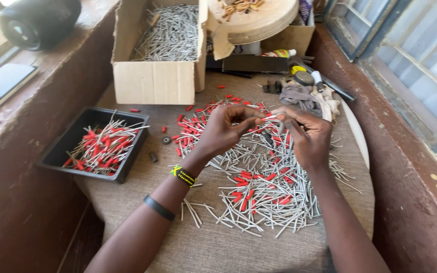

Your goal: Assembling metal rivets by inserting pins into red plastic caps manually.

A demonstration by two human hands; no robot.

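Both hands meet above the bench (218, 242): the left hand (223, 129) fingers pinch a thin grey pin (269, 117) lying crosswise toward the right hand (307, 136), whose fingers close on its other end, the loose pile (264, 187) just below.

Open brown cardboard box (154, 81), rectangular, at the surface's far left edge. Second cardboard box (292, 38) at the far edge, under a round board. Small white bottle (279, 53) with yellow-red label lies between them.
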